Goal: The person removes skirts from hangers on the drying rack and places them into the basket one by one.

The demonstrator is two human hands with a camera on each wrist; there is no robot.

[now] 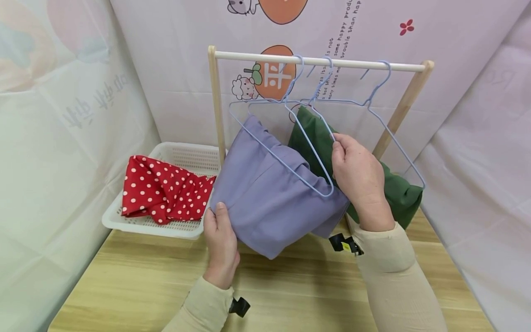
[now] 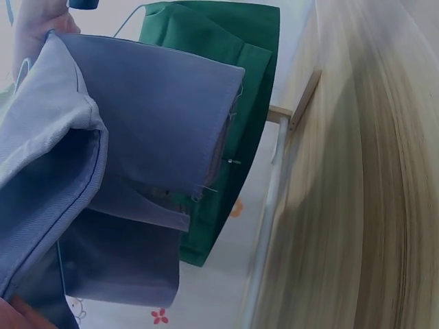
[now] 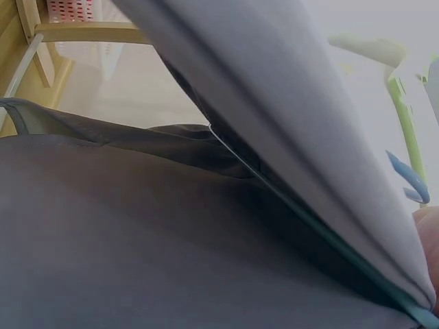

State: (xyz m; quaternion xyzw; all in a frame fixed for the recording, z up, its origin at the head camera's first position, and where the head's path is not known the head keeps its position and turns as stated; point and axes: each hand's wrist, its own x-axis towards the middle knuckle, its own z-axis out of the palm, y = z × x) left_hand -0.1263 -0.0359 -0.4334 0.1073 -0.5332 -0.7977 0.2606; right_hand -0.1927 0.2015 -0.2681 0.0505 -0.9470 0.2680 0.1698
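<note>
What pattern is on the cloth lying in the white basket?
The cloth is red with white polka dots, seen best in the head view.

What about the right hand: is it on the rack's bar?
No, in the head view the right hand grips the sloping side of a blue hanger, below the bar.

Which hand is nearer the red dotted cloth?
Left. The left hand is right of the red dotted cloth, gripping a lavender garment; the right hand, farther right, pinches a blue hanger.

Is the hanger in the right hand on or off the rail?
On: the hanger has its hook curved over the rail; the right hand pinches one side.
</note>
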